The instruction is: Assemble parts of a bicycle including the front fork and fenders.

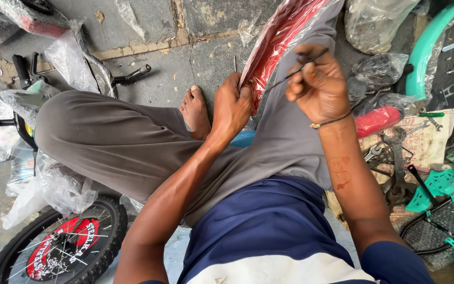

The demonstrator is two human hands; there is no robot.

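On the person's lap, a red mudguard (282, 37) wrapped in clear plastic lay across the grey trousers. It looked like the wrap might tear or the guard slide off the knee, because only one hand held it. The left hand (232, 108) curled over its lower end, fingers squeezed tight on it. The right hand (319, 87) was lifted beside it, fingers pinched together on a thin black tie (295, 71).

glossy red plastic-wrapped mudguard (282, 37) — thin black wire (295, 71), rough stone floor (185, 63)
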